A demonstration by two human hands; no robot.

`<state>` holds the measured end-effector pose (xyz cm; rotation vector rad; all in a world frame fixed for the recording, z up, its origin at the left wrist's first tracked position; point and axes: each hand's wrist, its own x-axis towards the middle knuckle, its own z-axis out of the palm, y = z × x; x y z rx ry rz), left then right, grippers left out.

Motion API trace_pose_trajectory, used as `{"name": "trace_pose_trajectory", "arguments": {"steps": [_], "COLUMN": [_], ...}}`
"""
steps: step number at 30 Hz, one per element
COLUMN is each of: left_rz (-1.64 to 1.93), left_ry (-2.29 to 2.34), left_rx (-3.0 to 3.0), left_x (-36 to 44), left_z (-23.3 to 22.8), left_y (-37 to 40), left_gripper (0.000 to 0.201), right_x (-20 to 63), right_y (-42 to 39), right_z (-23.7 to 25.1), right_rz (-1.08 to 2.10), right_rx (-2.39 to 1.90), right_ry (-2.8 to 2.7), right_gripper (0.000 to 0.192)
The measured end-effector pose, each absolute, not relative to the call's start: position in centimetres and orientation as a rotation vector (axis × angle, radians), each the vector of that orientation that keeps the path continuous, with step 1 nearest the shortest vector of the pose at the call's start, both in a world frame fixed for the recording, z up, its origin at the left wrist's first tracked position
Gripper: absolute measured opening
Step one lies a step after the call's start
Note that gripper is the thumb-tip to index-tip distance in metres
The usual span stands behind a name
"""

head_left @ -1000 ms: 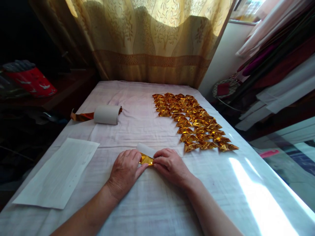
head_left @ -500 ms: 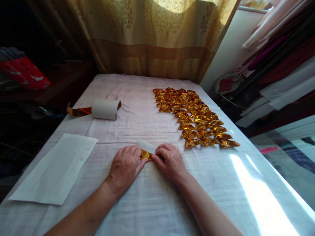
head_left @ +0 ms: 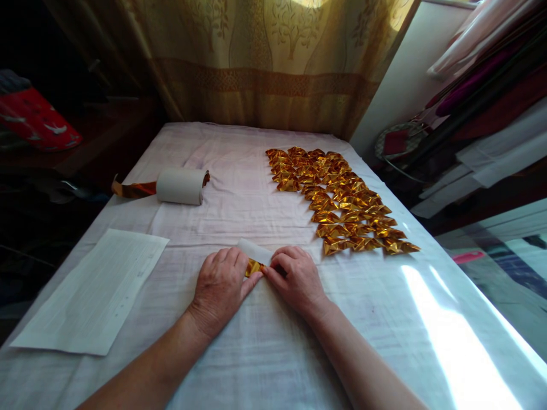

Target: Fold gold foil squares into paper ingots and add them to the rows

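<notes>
**Pressing a gold fold on the cloth-covered table**

The table (head_left: pixel 265 353) under its white cloth sits before a gold curtain (head_left: pixel 273 62). My left hand (head_left: pixel 220 287) and right hand (head_left: pixel 297 279) have drawn closer, both pinched on the gold foil piece (head_left: pixel 253 266), now mostly hidden, so the crease seems nearly pressed. Its white backing (head_left: pixel 254 249) pokes out behind. Finished gold folds (head_left: pixel 342 202) lie right; a roll (head_left: pixel 178 185) and paper sheet (head_left: pixel 96 287) left.
</notes>
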<state>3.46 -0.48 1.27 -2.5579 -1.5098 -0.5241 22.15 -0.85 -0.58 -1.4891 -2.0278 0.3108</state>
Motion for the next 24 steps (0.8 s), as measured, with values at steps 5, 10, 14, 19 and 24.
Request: {"name": "trace_pose_trajectory", "arguments": {"steps": [5,10,14,19,24], "left_rz": [-0.5,-0.507,-0.491,-0.461,-0.441], "left_ry": [-1.515,-1.535,-1.538,-1.536,-1.534], "left_rx": [-2.551,-2.549,-2.542,-2.531,-2.521], "left_x": [3.55,3.72,3.85,3.93,3.94], "left_z": [1.25,1.37,1.48,1.34,1.28], "left_y": [-0.47,-0.48,-0.53,-0.56,-0.54], "left_gripper": [0.026,0.024,0.024,0.026,0.027], "right_x": [22.07,21.95,21.87,21.88,22.18], "right_y": [-0.83,-0.85,-0.92,-0.9,-0.94], "right_z": [-0.49,-0.51,-0.5,-0.37,-0.5], "right_rz": [0.316,0.286,0.262,0.259,0.308], "right_rx": [-1.498,-1.523,-1.538,-1.573,-1.557], "right_ry": [-2.022,-2.032,-2.026,-2.036,-2.034], "right_gripper": [0.018,0.018,0.017,0.017,0.014]}}
